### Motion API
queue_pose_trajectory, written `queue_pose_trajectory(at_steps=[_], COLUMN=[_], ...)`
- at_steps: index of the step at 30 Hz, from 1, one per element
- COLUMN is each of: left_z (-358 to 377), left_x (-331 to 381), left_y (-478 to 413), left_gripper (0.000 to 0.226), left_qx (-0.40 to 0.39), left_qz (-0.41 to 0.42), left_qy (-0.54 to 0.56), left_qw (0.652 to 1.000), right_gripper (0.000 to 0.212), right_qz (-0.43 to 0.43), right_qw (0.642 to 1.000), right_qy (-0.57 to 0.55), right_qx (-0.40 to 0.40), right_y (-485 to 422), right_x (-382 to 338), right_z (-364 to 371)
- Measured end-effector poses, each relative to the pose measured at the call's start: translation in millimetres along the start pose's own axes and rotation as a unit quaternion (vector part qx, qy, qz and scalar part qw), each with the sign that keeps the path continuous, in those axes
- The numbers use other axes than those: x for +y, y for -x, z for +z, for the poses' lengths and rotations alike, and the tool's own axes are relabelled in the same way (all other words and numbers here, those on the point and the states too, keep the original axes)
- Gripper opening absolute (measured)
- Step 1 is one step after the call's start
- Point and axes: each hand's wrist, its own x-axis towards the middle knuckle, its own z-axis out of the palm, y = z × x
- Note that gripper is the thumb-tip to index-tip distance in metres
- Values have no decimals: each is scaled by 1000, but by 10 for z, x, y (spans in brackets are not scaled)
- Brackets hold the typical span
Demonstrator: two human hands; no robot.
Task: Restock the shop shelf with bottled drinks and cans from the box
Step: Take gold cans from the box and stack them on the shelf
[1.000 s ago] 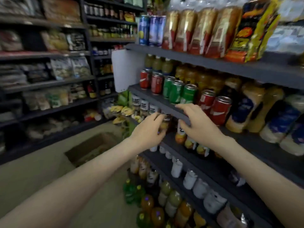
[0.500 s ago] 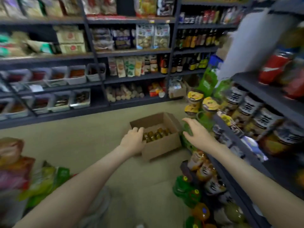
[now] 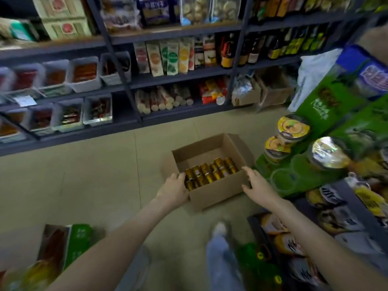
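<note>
An open cardboard box (image 3: 218,193) sits on the floor in the aisle, and several gold-capped drink bottles (image 3: 210,171) stand in its near half. My left hand (image 3: 173,189) reaches the box's near left corner, fingers relaxed beside the nearest bottles and holding nothing. Over the box's right wall, my right hand (image 3: 255,182) is open with fingers spread. The shop shelf (image 3: 340,198) with drinks runs along the right.
Bowl noodle tubs (image 3: 291,128) and green packs (image 3: 327,106) crowd the shelf end right of the box. A long snack shelf (image 3: 130,82) lines the far side of the aisle. My leg and shoe (image 3: 220,244) stand just behind the box. A green carton (image 3: 67,244) sits lower left.
My view swung from the can shelf down to the floor. Both hands dropped from the shelf edge to the box, the left now at its near corner, the right over its right wall.
</note>
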Motion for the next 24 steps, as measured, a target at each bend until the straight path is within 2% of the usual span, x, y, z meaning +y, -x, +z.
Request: queue_pose_trajectory(at_steps=[5,10,17,24], left_z=[114,356,1833,3280], left_x=[-24,-78,-410,-825], left_y=[-1275,-2729,-4343,-5596], left_gripper=[65,61,63,70], left_qx=[-55,-70,-98,-121], left_qz=[-38,-77,-103,-71], left_qy=[3,26,82,32], left_qw=[998,994,986,990], right_gripper=[68,71,73,77], right_qz=[40,85,132,120], right_qw=[997,988,983,991], right_qy=[1,47,-10,29], right_qx=[-63,-117,-125,-56], right_y=[-1342,-2533,-4123,-5494], right_x=[396,780,1659,2594], right_z=[194,554,1813,3061])
